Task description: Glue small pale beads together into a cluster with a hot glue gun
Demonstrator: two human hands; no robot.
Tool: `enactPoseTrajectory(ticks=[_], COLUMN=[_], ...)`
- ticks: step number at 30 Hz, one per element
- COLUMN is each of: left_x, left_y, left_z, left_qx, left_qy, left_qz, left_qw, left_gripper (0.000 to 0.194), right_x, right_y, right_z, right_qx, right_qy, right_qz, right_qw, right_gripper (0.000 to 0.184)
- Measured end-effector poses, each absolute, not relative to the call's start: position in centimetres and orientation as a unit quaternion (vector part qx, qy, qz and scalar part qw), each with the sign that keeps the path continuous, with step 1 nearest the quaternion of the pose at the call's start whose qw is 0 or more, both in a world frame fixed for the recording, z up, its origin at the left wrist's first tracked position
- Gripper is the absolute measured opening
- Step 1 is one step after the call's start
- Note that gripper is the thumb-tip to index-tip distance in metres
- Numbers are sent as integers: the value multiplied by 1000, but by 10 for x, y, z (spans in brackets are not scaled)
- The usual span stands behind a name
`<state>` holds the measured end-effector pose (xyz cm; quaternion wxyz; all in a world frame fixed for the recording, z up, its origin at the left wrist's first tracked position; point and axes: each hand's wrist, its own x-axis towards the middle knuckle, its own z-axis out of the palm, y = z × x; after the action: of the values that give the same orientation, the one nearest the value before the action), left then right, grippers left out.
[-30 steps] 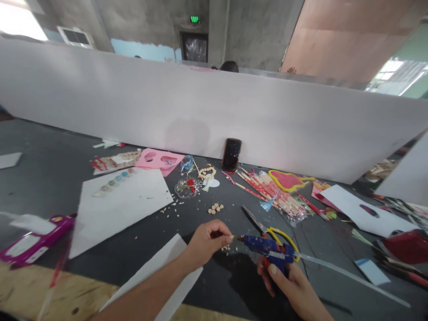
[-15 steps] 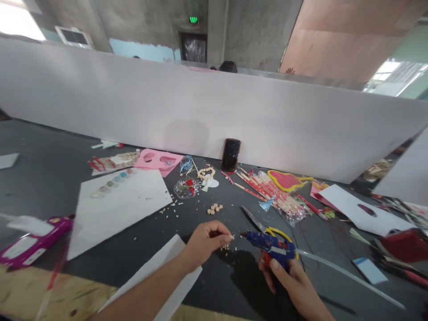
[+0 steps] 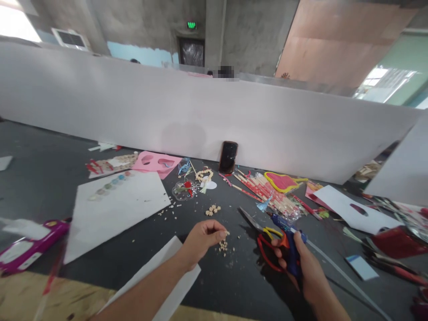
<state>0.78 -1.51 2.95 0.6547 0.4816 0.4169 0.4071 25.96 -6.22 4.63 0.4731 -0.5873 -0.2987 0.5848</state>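
My left hand [image 3: 204,240] is closed, thumb and fingertips pinching a small pale bead piece [image 3: 228,233]. Just beneath its fingertips lies a loose scatter of tiny wooden beads [image 3: 223,246] on the dark tabletop. Farther back sits a small bead cluster [image 3: 212,210]. To the right, my right hand [image 3: 306,263] grips a blue hot glue gun [image 3: 294,254] by its handle, the nozzle pointing away and up to the left. A clear glue stick [image 3: 337,263] trails from its rear. Scissors [image 3: 249,218] with yellow and red handles lie beneath the gun, partly hidden.
A phone [image 3: 228,157] leans against the white partition [image 3: 133,102]. White sheets [image 3: 113,214] and a purple glue gun [image 3: 33,245] are at left. Red-wrapped sticks [image 3: 257,187], a pink fan shape with yellow edging [image 3: 282,182] and a holed white card [image 3: 351,205] lie at right.
My right hand has drawn the glue gun away to the right from the bead piece and tilted its nozzle upward. The left hand keeps its pinch in nearly the same place.
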Motion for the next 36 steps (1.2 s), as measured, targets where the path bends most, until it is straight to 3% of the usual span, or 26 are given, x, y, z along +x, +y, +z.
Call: enactPoseTrajectory(ticks=[8, 13, 18, 23, 27, 36], left_x=[7, 5, 4, 7, 8, 4], left_y=[-16, -16, -16, -18, -21, -23], left_z=[29, 32, 35, 35, 33, 35], left_qx=[478, 480, 474, 460, 447, 450], left_qy=[407, 398, 397, 377, 353, 299], left_qz=[413, 419, 417, 413, 410, 392], left_qw=[660, 661, 666, 690, 713, 745], left_gripper=[29, 31, 33, 28, 26, 25], right_x=[274, 287, 313, 295, 238, 169], right_y=[-67, -65, -56, -63, -71, -64], right_z=[75, 74, 69, 80, 83, 69], right_qx=[-681, -717, -789, -759, -656, -547], right_qy=[-332, -385, -502, -605, -671, -621], right_qz=[540, 506, 304, 158, 210, 438], right_qw=[368, 284, 180, 181, 274, 351], right_gripper=[43, 50, 39, 17, 18, 18])
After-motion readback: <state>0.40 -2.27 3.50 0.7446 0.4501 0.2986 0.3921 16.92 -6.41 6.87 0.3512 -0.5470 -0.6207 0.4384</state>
